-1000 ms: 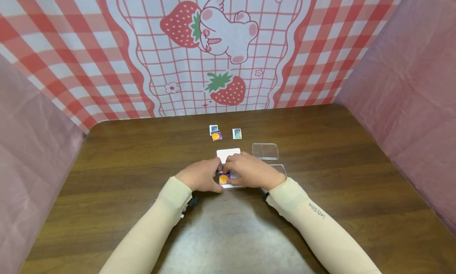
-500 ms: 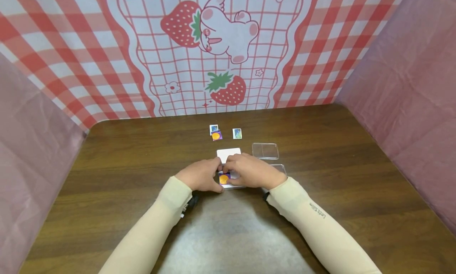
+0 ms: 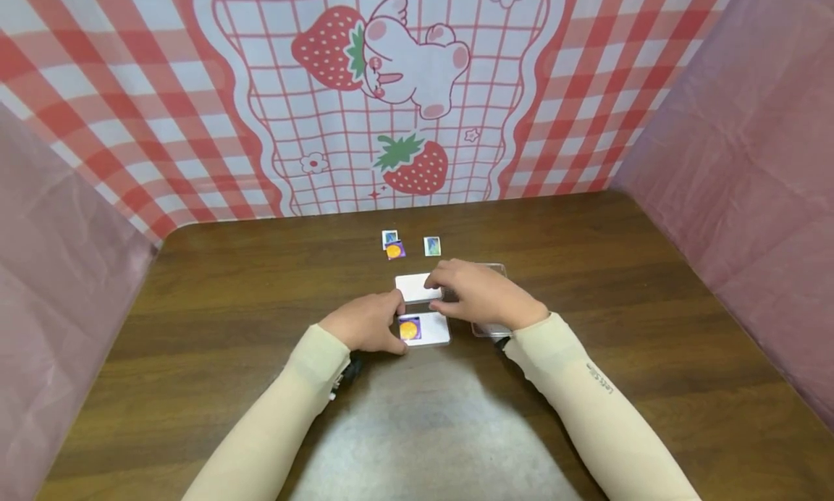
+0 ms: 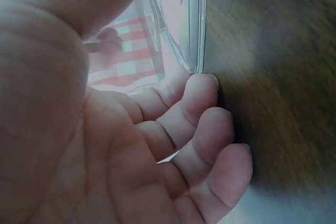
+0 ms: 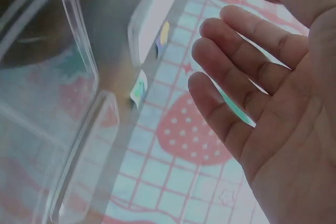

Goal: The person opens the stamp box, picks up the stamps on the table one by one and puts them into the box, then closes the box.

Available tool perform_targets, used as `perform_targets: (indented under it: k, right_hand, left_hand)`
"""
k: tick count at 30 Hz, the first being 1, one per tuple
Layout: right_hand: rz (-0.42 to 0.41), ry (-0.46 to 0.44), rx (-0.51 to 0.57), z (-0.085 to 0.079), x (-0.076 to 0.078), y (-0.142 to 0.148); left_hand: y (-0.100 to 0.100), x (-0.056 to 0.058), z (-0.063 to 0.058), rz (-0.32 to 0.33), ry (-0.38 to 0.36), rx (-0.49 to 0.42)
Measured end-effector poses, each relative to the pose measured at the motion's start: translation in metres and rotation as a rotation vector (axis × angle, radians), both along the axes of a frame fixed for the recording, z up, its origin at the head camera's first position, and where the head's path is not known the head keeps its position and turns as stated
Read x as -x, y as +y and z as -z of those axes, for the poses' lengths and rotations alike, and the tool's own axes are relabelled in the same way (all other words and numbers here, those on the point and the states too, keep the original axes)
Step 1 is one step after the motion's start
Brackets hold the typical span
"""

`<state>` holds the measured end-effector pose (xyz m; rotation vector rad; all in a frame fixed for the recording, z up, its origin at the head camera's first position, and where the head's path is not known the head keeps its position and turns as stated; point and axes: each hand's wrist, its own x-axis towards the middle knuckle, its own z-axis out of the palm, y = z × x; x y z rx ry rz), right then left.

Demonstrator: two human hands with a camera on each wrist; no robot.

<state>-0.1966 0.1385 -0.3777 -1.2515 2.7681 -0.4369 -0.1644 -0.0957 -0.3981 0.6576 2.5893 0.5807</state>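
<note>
My left hand (image 3: 365,321) holds the left end of the nearer flat white case (image 3: 436,329). Its thumb is at the near corner and its fingers at the far side; the left wrist view shows the case's clear edge (image 4: 195,24) between them. A small purple square with an orange circle (image 3: 410,329) lies on the left part of that case. Just behind it lies a second white case (image 3: 412,289). Over this one's right end hovers my right hand (image 3: 485,295), its fingers loosely bent around nothing in the right wrist view.
Two clear plastic lids (image 3: 490,331) lie at the right, partly under my right hand. Farther back are a purple and orange square (image 3: 394,250) overlapping a small picture square (image 3: 389,236), and another picture square (image 3: 432,247). A checked strawberry cloth (image 3: 417,168) hangs behind the table.
My right hand has let go of the nearer case and moved up, back and to the right, uncovering the purple and orange square. My left hand stays at the case's left end.
</note>
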Motion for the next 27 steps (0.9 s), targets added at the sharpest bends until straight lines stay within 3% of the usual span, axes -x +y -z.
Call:
perform_targets:
  k: [13,20,27]
  right_hand:
    - [0.119,-0.002,0.055,-0.008,0.007,0.020]
    - [0.146,-0.031,0.065,-0.007,0.008,0.024]
    - [0.184,-0.035,0.063,-0.012,0.010,0.032]
  left_hand:
    - [-0.002,-0.004,0.001,-0.024,0.001,-0.007]
    - [-0.003,-0.006,0.007,-0.041,0.004,-0.035]
    - [-0.001,-0.008,0.004,-0.041,0.034,-0.016]
